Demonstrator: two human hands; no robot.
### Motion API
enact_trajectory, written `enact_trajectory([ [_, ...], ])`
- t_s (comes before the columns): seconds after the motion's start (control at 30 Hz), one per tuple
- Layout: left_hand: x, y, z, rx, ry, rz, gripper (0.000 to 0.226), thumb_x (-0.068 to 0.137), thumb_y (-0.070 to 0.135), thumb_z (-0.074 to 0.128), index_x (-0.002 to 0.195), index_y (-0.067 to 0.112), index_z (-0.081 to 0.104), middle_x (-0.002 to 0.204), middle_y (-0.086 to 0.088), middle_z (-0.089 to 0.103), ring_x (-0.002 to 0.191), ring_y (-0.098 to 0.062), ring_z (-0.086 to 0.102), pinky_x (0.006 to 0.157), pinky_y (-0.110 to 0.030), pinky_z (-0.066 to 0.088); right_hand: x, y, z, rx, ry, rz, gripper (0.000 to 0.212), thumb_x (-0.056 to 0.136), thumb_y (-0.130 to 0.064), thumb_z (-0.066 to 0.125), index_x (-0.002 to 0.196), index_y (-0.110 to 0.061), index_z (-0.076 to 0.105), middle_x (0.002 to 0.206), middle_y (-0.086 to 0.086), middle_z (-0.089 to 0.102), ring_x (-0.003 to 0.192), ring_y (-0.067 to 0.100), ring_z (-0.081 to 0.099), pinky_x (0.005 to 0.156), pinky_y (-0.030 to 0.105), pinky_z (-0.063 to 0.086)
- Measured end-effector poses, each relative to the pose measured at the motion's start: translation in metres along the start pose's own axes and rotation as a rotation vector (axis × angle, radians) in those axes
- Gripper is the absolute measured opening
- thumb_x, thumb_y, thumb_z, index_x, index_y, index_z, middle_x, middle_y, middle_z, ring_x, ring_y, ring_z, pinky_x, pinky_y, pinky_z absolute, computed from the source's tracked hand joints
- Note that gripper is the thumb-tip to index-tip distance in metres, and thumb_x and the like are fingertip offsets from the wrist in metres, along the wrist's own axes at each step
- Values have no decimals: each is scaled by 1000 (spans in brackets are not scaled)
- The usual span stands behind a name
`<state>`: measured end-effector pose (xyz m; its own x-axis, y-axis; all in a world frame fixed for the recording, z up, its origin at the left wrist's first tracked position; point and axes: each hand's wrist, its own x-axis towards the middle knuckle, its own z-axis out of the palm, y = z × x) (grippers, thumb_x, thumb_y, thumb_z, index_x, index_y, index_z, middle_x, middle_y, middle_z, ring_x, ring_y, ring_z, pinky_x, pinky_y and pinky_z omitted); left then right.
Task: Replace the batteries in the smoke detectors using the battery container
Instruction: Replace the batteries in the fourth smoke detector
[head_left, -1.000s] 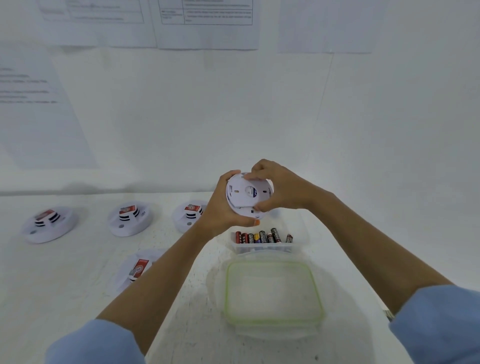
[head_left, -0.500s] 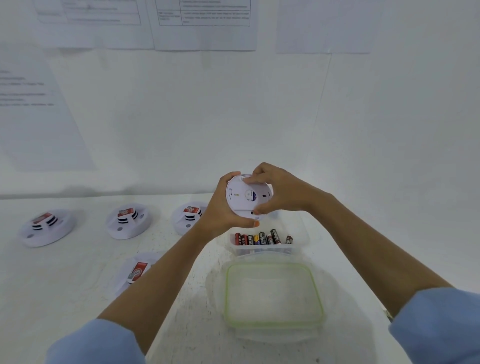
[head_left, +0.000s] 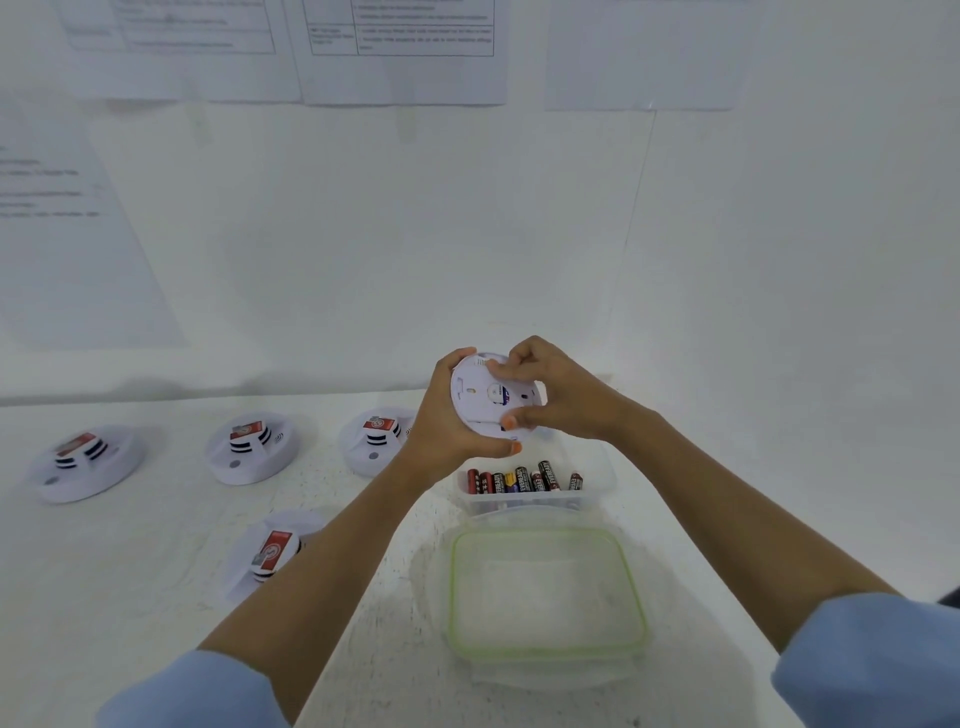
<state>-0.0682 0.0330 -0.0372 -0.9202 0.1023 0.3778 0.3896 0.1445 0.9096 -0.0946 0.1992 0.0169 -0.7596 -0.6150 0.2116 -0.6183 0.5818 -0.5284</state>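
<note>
Both hands hold one round white smoke detector (head_left: 480, 397) up above the table, its back plate turned toward me. My left hand (head_left: 447, 421) cups its left rim and underside. My right hand (head_left: 550, 389) pinches the plate from the right, fingers on its top edge and thumb at its lower edge. Just below stands the clear battery container (head_left: 597, 491) with several batteries (head_left: 519, 478) lying in a row.
Three white detectors sit in a row on the table: left (head_left: 83, 462), middle (head_left: 252, 447), right (head_left: 376, 439). A fourth (head_left: 270, 553) lies nearer, partly behind my left forearm. The container's green-rimmed lid (head_left: 545, 592) lies in front. Papers hang on the wall.
My right-hand fingers have shifted along the detector's top edge and the plate looks slightly turned. The detector stays above the battery container.
</note>
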Motion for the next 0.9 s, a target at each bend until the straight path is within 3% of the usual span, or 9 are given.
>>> enact_trajectory([
  [0.1, -1, -1, 5, -31, 44, 10, 97, 42, 0, 81, 126, 11, 33, 115, 9, 49, 99, 10, 54, 77, -12, 49, -1, 1, 7, 46, 46, 32, 61, 77, -22, 72, 132, -11, 49, 109, 3, 36, 108, 17, 34, 94, 19, 30],
  [0.2, -3, 0, 6, -13, 51, 15, 99, 39, 10, 85, 124, 17, 34, 115, 9, 50, 99, 10, 54, 78, -13, 49, -2, 2, 9, 77, 34, 50, 62, 78, -22, 72, 133, -12, 47, 110, 3, 35, 110, 17, 35, 94, 19, 30],
  [0.33, -1, 12, 4, 84, 57, 55, 93, 38, 32, 82, 118, 39, 35, 117, 11, 52, 107, -2, 54, 89, -25, 50, -5, 3, 7, 124, 82, 72, 59, 80, -25, 70, 134, -22, 47, 114, 1, 33, 115, 16, 32, 100, 23, 29],
  [0.43, 3, 27, 2, 254, 45, 149, 83, 41, 37, 77, 107, 63, 34, 111, 22, 51, 104, -3, 53, 86, -20, 46, -4, -4, 6, 332, 161, 128, 46, 85, -29, 63, 130, -25, 51, 124, 2, 39, 121, 18, 41, 98, 23, 40],
  [0.57, -2, 34, -1, 480, 39, 156, 93, 47, 32, 81, 122, 42, 29, 130, -5, 42, 115, -21, 46, 92, -39, 48, -6, -21, 6, 544, 163, 174, 38, 91, -27, 55, 127, -18, 52, 122, -4, 51, 106, 14, 54, 75, 14, 48],
  [0.67, -7, 37, -4, 556, 77, 105, 107, 55, 22, 86, 141, 17, 22, 132, -5, 42, 114, -20, 48, 89, -36, 50, -8, -26, 17, 741, 140, 222, 42, 89, -24, 57, 130, -18, 47, 126, 0, 52, 109, 15, 56, 78, 17, 48],
  [0.8, -16, 36, -11, 621, 134, 187, 107, 57, 24, 86, 143, 16, 24, 131, -6, 49, 108, -24, 51, 92, -38, 48, -4, -36, 35, 1012, 162, 282, 49, 86, -18, 62, 131, -15, 42, 125, 10, 56, 108, 26, 60, 78, 36, 55],
  [0.9, -21, 31, -30, 620, 109, 204, 109, 54, 28, 89, 142, 24, 23, 133, 3, 47, 113, -17, 45, 97, -30, 38, 4, -45, 46, 1188, 218, 286, 39, 83, -11, 62, 121, -8, 51, 113, 16, 61, 98, 32, 61, 67, 37, 55],
])
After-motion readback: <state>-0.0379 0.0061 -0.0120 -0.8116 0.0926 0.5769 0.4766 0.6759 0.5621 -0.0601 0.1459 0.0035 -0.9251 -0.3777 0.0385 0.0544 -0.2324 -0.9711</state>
